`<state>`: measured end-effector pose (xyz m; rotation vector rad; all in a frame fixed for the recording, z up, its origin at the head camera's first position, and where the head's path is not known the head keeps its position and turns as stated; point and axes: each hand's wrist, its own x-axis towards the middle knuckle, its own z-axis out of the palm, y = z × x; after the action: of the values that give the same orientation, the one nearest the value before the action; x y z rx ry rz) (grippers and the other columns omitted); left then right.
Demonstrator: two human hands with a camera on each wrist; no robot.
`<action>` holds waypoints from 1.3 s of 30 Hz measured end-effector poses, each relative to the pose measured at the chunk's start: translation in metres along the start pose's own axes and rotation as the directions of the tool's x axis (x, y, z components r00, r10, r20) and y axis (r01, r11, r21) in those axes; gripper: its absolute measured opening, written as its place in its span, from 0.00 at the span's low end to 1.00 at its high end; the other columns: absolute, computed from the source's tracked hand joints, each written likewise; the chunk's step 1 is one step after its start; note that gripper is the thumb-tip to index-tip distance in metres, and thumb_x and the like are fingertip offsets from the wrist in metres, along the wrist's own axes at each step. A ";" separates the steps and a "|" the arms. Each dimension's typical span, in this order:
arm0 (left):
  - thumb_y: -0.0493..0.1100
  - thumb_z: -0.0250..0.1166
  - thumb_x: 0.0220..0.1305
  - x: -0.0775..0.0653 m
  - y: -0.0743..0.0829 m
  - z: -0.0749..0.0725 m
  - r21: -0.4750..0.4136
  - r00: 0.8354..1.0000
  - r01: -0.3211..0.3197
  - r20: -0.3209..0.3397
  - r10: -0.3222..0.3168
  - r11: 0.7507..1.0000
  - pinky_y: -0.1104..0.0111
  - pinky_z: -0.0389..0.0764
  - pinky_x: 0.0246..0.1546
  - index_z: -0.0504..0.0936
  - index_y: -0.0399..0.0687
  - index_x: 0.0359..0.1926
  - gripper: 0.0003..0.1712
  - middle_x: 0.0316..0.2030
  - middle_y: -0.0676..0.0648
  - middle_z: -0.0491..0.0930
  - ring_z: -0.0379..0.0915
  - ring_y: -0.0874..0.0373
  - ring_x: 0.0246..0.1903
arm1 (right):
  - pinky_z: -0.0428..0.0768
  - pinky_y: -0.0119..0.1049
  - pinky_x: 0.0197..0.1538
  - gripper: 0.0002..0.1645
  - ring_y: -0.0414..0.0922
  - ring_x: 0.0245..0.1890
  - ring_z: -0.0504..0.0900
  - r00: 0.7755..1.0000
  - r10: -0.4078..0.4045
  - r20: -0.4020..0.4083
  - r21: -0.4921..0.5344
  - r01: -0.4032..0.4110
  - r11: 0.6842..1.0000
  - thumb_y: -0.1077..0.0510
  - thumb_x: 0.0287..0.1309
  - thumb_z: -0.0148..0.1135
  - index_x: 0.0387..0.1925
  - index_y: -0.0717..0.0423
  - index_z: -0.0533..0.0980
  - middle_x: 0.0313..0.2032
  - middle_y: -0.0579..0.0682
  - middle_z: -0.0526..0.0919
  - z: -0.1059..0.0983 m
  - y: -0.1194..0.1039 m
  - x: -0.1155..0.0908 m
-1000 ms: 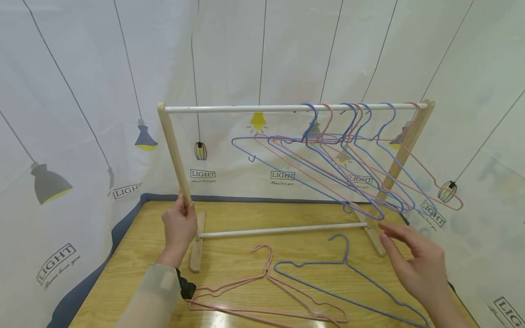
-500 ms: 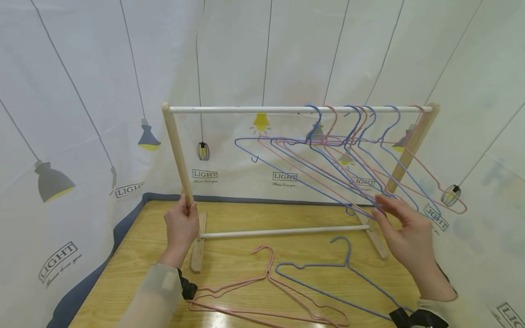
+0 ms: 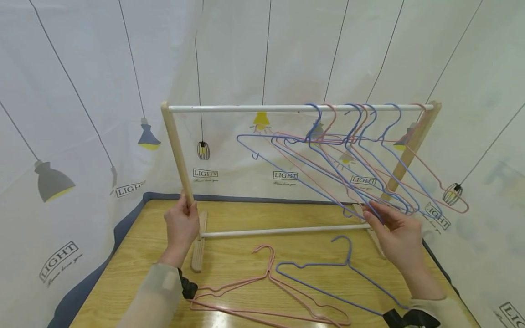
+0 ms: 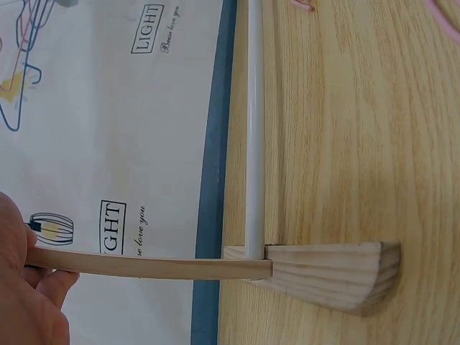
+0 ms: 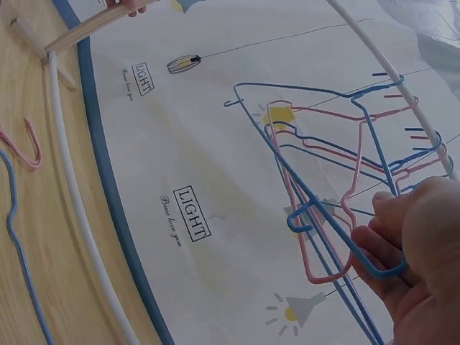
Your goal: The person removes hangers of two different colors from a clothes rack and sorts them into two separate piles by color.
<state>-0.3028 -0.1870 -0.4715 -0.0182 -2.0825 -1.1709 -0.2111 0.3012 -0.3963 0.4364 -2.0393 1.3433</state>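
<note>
A wooden clothes rack with a white top rail (image 3: 238,109) stands on the table. My left hand (image 3: 180,228) grips its left wooden post (image 3: 176,155) low down, thumb and fingers round the wood. Blue and pink wire hangers hang by their hooks along the right half of the rail. At the right, my right hand (image 3: 398,241) pinches the near lower corner of the leftmost blue hanger (image 5: 384,274). In the right wrist view, thumb and fingers close round that wire. Just behind it hangs a pink hanger (image 5: 327,278), its lower corner close to the fingertips.
Overlapping pink hangers (image 3: 268,272) lie on the wooden table (image 3: 135,255) in front of the rack, beside a blue hanger (image 3: 311,264). A white lower rod (image 3: 283,231) joins the rack's feet. Patterned cloth (image 3: 229,54) surrounds the back and sides.
My right hand has come up and left from beside the rack and taken hold of the leftmost blue hanger's corner, which has shifted slightly. The left hand keeps its grip on the post.
</note>
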 end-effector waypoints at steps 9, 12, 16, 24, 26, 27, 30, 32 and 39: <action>0.26 0.68 0.68 0.000 0.001 0.000 -0.004 1.000 0.012 0.000 -0.012 1.000 0.62 0.83 0.26 0.84 0.32 0.60 0.19 0.39 0.31 0.88 0.88 0.43 0.32 | 0.83 0.34 0.51 0.16 0.42 0.46 0.90 0.997 0.054 0.058 0.218 -0.066 0.974 0.76 0.72 0.58 0.58 0.79 0.78 0.48 0.61 0.90 0.012 0.001 -0.007; 0.27 0.68 0.69 0.000 0.003 -0.001 -0.009 1.000 0.018 0.005 -0.018 1.000 0.61 0.84 0.27 0.84 0.31 0.61 0.20 0.39 0.31 0.88 0.88 0.42 0.34 | 0.82 0.35 0.53 0.16 0.44 0.48 0.90 0.998 0.025 0.057 0.295 -0.040 0.955 0.78 0.73 0.54 0.58 0.81 0.76 0.49 0.64 0.89 0.015 0.002 -0.007; 0.27 0.67 0.70 0.000 0.003 0.000 -0.018 1.000 0.023 0.015 -0.023 1.000 0.58 0.85 0.29 0.82 0.31 0.62 0.21 0.40 0.30 0.88 0.88 0.41 0.36 | 0.83 0.33 0.51 0.16 0.41 0.46 0.90 1.000 0.002 -0.003 0.216 -0.001 0.976 0.78 0.73 0.53 0.57 0.79 0.78 0.47 0.66 0.88 0.020 0.000 -0.006; 0.27 0.67 0.70 0.000 0.001 0.000 -0.020 1.000 0.020 0.014 -0.020 1.000 0.56 0.86 0.30 0.82 0.30 0.62 0.20 0.41 0.30 0.88 0.88 0.41 0.37 | 0.84 0.30 0.44 0.16 0.39 0.39 0.91 0.984 -0.128 -0.121 0.073 0.138 0.988 0.81 0.70 0.54 0.53 0.78 0.81 0.39 0.67 0.89 0.022 -0.003 -0.002; 0.27 0.67 0.70 0.000 0.002 0.000 -0.020 1.000 0.022 0.013 -0.021 1.000 0.59 0.86 0.30 0.82 0.30 0.61 0.20 0.41 0.30 0.88 0.88 0.41 0.37 | 0.84 0.30 0.43 0.16 0.38 0.39 0.91 0.982 -0.136 -0.132 0.046 0.143 0.989 0.81 0.70 0.54 0.53 0.76 0.82 0.38 0.66 0.89 0.020 -0.006 0.000; 0.27 0.67 0.70 0.000 0.001 0.000 -0.020 1.000 0.021 0.014 -0.021 1.000 0.60 0.86 0.30 0.82 0.30 0.61 0.20 0.41 0.30 0.88 0.88 0.41 0.38 | 0.84 0.27 0.40 0.16 0.37 0.38 0.91 0.981 -0.139 -0.136 0.028 0.143 0.989 0.80 0.70 0.54 0.53 0.75 0.83 0.38 0.66 0.89 0.019 -0.008 0.000; 0.27 0.67 0.70 0.000 0.001 0.000 -0.014 1.000 0.021 0.013 -0.020 1.000 0.62 0.85 0.30 0.82 0.31 0.62 0.20 0.41 0.30 0.88 0.88 0.42 0.38 | 0.83 0.25 0.39 0.14 0.34 0.38 0.90 0.979 -0.143 -0.143 -0.015 0.142 0.990 0.79 0.71 0.54 0.51 0.76 0.83 0.37 0.64 0.90 0.017 -0.012 0.003; 0.27 0.67 0.70 0.000 0.001 0.000 -0.006 1.000 0.019 0.012 -0.019 1.000 0.62 0.85 0.29 0.83 0.31 0.61 0.20 0.41 0.31 0.88 0.88 0.42 0.37 | 0.81 0.22 0.34 0.13 0.34 0.38 0.90 0.978 -0.148 -0.149 -0.029 0.145 0.989 0.79 0.71 0.55 0.49 0.78 0.83 0.36 0.62 0.90 0.015 -0.013 0.005; 0.27 0.68 0.69 0.001 0.000 0.000 0.004 1.000 -0.001 0.002 0.001 1.000 0.67 0.81 0.25 0.84 0.31 0.57 0.17 0.37 0.31 0.88 0.87 0.44 0.31 | 0.80 0.21 0.31 0.12 0.33 0.37 0.90 0.975 -0.138 -0.175 -0.023 0.137 0.990 0.79 0.70 0.55 0.48 0.78 0.83 0.37 0.51 0.91 0.009 -0.016 0.010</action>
<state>-0.3037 -0.1871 -0.4710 -0.0188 -2.0862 -1.1671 -0.2122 0.2872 -0.3807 0.4302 -1.8367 1.2417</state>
